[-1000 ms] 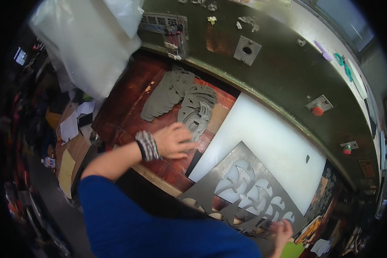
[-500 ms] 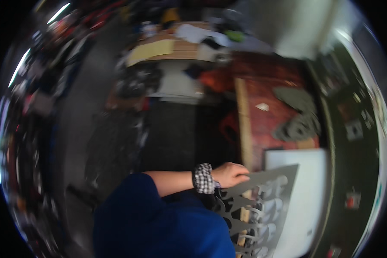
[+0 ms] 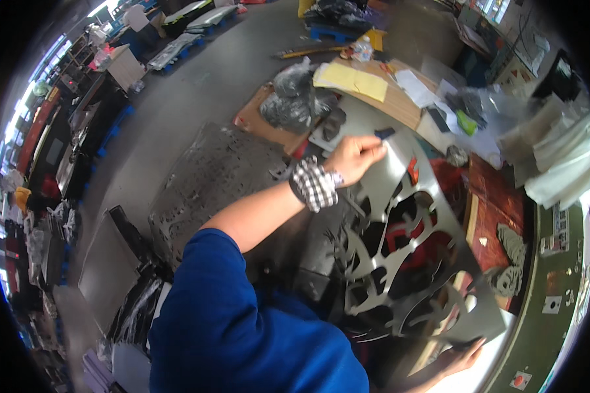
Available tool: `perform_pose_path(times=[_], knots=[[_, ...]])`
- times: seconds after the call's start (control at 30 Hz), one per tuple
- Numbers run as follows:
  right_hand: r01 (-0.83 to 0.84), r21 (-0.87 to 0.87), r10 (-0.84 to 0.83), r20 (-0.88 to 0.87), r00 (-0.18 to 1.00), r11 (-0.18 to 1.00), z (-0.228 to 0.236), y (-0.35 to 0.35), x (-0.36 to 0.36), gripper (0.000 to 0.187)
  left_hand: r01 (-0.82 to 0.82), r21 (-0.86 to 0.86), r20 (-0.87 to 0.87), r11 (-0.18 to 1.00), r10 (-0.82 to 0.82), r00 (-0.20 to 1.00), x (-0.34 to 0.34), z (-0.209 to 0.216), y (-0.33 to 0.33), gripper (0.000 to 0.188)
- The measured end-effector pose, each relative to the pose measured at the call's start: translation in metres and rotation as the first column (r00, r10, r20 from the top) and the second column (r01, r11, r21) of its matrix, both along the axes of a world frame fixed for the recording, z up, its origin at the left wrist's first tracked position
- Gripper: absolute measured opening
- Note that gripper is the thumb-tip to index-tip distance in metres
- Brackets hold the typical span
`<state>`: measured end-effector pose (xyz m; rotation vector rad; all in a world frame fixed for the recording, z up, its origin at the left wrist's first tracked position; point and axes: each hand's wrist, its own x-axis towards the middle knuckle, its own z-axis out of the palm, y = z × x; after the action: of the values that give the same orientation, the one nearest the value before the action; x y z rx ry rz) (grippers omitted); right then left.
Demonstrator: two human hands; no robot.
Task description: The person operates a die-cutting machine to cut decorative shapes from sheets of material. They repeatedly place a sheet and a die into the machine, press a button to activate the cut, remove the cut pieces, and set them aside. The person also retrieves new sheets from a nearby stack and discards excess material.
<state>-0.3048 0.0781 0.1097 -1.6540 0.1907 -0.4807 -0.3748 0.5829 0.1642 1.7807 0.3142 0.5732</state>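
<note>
In the head view, the left hand (image 3: 355, 159) pinches the far left corner of a grey cut-out sheet (image 3: 403, 164) between its fingers. The right hand (image 3: 462, 360) grips the near edge, its fingers partly hidden. The sheet hangs tilted in front of the body, beside a red surface (image 3: 495, 200) bearing grey pieces (image 3: 507, 280). Beyond, yellow paper (image 3: 351, 82) lies on a wooden surface (image 3: 406, 111).
</note>
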Motion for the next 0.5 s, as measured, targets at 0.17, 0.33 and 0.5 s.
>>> perform_pose_path(times=[0.17, 0.33, 0.5], knots=[[-0.235, 0.434, 0.284, -0.05, 0.958, 0.87, 0.034, 0.17, -0.023, 0.04, -0.193, 0.092, 0.27, 0.977, 0.162, 0.949, -0.08, 0.058, 0.15, 0.027], [-0.64, 0.436, 0.713, -0.003, 0.701, 0.632, 0.011, 0.317, -0.112, 0.026, -0.591, 0.193, 0.315, 0.784, 0.52, 0.794, -0.266, 0.037, 0.273, 0.043], [-0.984, 0.173, 0.951, -0.31, -0.011, 0.045, -0.04, 0.432, -0.238, 0.022, -0.943, -0.091, 0.135, 0.32, 0.942, 0.307, -0.519, -0.138, 0.34, 0.048]])
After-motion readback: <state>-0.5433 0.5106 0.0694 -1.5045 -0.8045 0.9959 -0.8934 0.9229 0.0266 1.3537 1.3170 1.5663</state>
